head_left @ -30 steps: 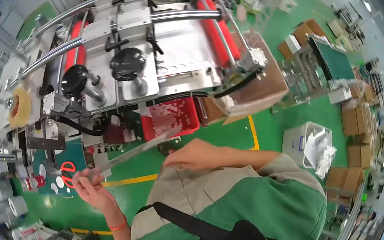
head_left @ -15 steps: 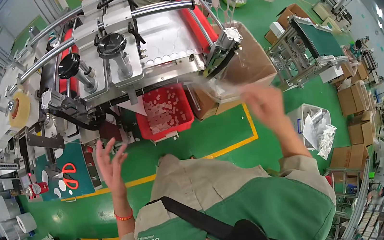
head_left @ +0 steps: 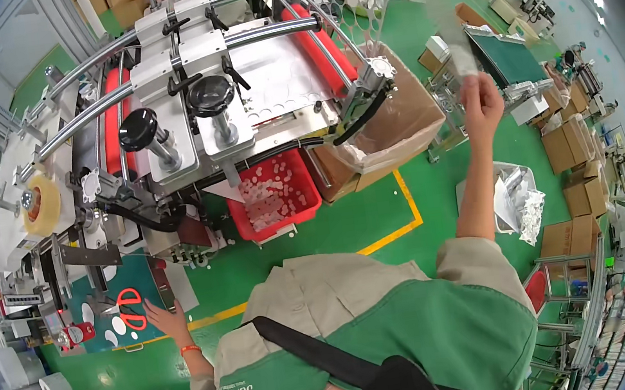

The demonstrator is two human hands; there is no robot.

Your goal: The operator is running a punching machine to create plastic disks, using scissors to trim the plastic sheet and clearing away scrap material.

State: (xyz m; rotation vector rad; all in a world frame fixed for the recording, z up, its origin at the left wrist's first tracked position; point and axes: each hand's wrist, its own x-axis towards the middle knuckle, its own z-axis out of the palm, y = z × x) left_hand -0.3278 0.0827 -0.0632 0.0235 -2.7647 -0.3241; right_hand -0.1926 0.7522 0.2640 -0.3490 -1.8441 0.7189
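Observation:
My right hand (head_left: 481, 103) is raised at the right, its fingers closed on a thin clear film strip (head_left: 460, 53) that blurs upward from the fingertips. My left hand (head_left: 167, 318) is open and empty, fingers spread, low at the left beside a pair of orange-handled scissors (head_left: 131, 309). The scissors lie on a dark green work mat (head_left: 88, 286) with several white discs on and around it. In front of me stands a roller machine (head_left: 191, 144) with red rollers and black knobs. Below it sits a red bin (head_left: 285, 226) of small pale discs.
A lined cardboard box (head_left: 414, 95) stands at the machine's right end, below a hanging web with round holes (head_left: 362, 3). A white tub (head_left: 516, 168) of scrap is on the floor at my right. A tape roll (head_left: 40, 205) sits on the machine's left end.
My right hand has risen and moved right, away from the lined box, with the film strip. My left hand has dropped left toward the scissors. The view has shifted slightly.

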